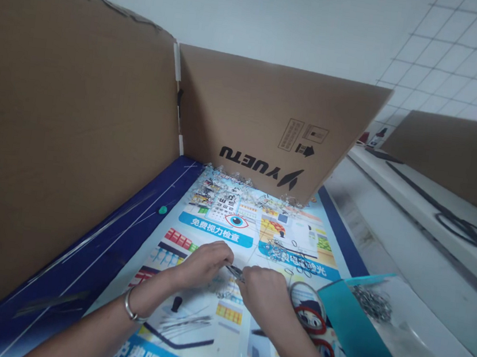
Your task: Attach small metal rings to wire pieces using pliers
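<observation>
Over the poster-covered table, my left hand (207, 263) and my right hand (266, 293) are close together, both with curled fingers. Between them shows a short metal tool tip (234, 271), which looks like the jaws of pliers. It comes out of my right fist, whose fingers hide the handles. My left fingers are pinched at the far end of that tip; whatever small piece they hold is hidden. Below my hands lie several thin straight wires (185, 325). A cluster of small wire pieces (277, 251) and dark rings (304, 263) lies just beyond.
Cardboard panels (67, 123) (239, 103) wall the left and back. Many small clear pieces (241, 187) lie along the back panel. Red-handled scissors (311, 320) lie right of my right hand, beside a teal-and-white box (359, 326) containing metal pieces (371, 303). A green bit (162, 210) sits left.
</observation>
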